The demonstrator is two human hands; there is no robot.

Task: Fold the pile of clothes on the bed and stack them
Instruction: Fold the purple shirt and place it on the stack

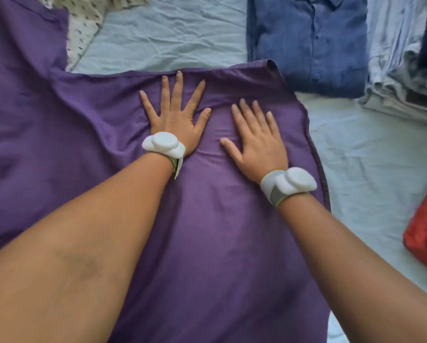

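Left hand and right hand, fingers spread, press flat on the purple cloth garment, gripping nothing; folded blue button shirt lies just beyond its far edge, pale blue bedsheet bare rightward.

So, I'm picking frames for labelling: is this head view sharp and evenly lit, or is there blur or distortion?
Head view: soft, even light, no glare; right hand slightly motion-blurred, left hand sharper on the purple garment; wide-angle stretch enlarges the forearms; the red item at the edge is smeared.

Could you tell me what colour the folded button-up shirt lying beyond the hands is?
The folded shirt is blue, seen clearly in the head view.
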